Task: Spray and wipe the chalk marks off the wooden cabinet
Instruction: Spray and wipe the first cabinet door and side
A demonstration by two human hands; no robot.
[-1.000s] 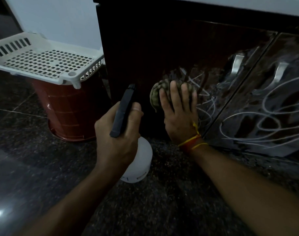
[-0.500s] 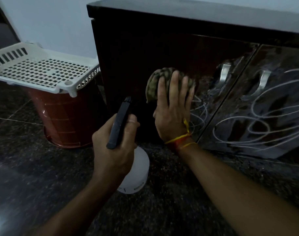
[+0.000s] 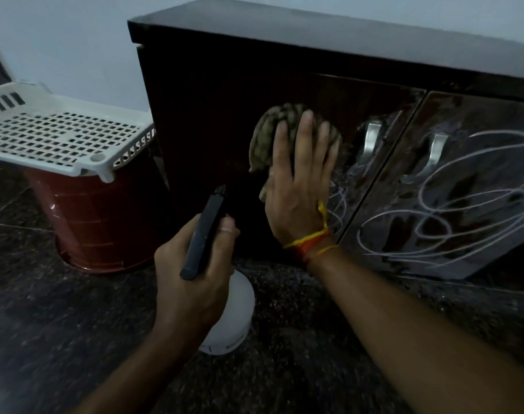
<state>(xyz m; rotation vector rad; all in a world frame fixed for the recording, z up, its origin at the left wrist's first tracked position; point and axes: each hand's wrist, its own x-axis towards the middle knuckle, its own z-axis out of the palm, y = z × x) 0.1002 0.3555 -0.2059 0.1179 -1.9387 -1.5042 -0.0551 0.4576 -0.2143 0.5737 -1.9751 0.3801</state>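
Observation:
A dark glossy wooden cabinet fills the upper right. White chalk loops cover its right door, and fainter smeared chalk remains on the left door beside my wrist. My right hand lies flat on the left door, fingers spread, pressing a bunched olive cloth against the wood. My left hand grips a white spray bottle with a black nozzle head, held low before the cabinet and pointing at the door.
A red-brown bucket stands on the dark speckled floor at the cabinet's left, with a white perforated basket resting on top. Two metal door handles sit right of the cloth. A pale wall is behind.
My right hand has slid the cloth upward on the left door, from low on it to its upper part. The left hand and the spray bottle have stayed put.

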